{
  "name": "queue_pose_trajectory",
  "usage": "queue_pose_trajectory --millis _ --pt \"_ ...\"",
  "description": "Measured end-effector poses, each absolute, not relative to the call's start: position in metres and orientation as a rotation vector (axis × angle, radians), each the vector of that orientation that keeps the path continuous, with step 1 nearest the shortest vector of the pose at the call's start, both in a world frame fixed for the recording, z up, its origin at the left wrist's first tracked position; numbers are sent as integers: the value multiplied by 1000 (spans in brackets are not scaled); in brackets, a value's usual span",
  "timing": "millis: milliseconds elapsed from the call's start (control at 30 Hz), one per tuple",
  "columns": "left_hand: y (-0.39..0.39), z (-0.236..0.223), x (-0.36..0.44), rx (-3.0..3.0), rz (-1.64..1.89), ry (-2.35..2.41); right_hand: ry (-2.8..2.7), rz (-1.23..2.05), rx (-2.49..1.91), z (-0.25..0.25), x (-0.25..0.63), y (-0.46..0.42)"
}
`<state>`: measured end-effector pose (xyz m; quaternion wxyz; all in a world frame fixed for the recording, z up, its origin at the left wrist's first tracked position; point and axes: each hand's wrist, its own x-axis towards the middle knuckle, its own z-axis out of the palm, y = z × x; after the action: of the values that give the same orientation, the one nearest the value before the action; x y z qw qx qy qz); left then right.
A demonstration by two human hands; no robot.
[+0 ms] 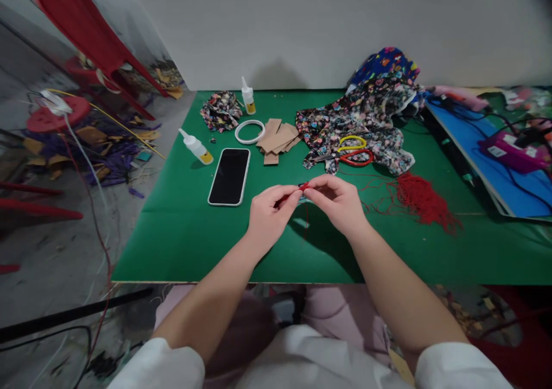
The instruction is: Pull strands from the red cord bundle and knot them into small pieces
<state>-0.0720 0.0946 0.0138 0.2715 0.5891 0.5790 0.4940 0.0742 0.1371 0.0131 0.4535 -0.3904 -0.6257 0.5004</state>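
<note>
My left hand (272, 209) and my right hand (338, 203) meet above the table's front half, thumbs and forefingers pinched together. Between their fingertips is red thread (304, 186) on a small dark piece, mostly hidden by the fingers. A pale edge shows just below the fingertips, and a thin red strand hangs down. Right of my right hand lies a loose bundle of red thread (425, 202). Scissors (356, 157) with one yellow and one red handle rest on black floral fabric (366, 118) beyond it. A phone (230, 177) with a dark screen lies left of my left hand.
On the green table (172, 239) are two glue bottles (196, 147), a white ring (250, 141), brown cardboard strips (278, 138) and bunched floral fabric (221, 111). A blue folder (474, 153), cables and a purple device (513, 150) lie at right. A red chair (81, 26) stands left.
</note>
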Motion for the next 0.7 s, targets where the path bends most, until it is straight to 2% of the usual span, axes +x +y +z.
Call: queue_pose_trajectory --millis 700 --pt "96 21 -69 1192 1332 1382 -1411 1354 -908 13 76 138"
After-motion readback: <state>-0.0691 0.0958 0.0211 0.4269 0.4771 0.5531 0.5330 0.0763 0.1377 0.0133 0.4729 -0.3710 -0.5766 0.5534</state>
